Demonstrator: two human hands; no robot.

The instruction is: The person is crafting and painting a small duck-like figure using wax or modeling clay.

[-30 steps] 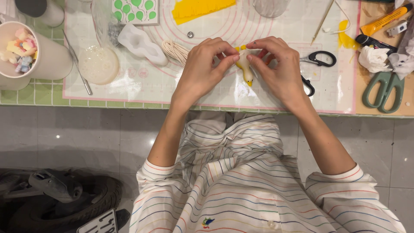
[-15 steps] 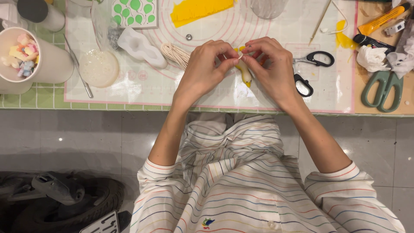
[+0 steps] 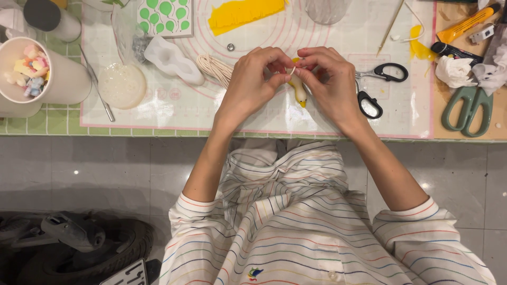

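My left hand (image 3: 253, 79) and my right hand (image 3: 330, 79) meet over a clear work mat (image 3: 401, 113), fingertips pinched together on a small yellow and white piece (image 3: 300, 92) that hangs down between them. A thin pale strand shows between the fingertips. A coil of cream cord (image 3: 215, 68) lies just left of my left hand. Black-handled scissors (image 3: 377, 87) lie just right of my right hand.
A white cup with small pastel pieces (image 3: 47, 74), a round clear lid (image 3: 122, 85), a white mould (image 3: 171, 59) and yellow fringed paper (image 3: 245, 13) sit at left and top. Green scissors (image 3: 467, 108), crumpled tissue (image 3: 454, 69) and a yellow knife (image 3: 467, 24) lie right. A tyre (image 3: 90, 253) is below.
Both hands have shifted slightly left and closer together; the yellow piece now hangs lower between the fingertips.
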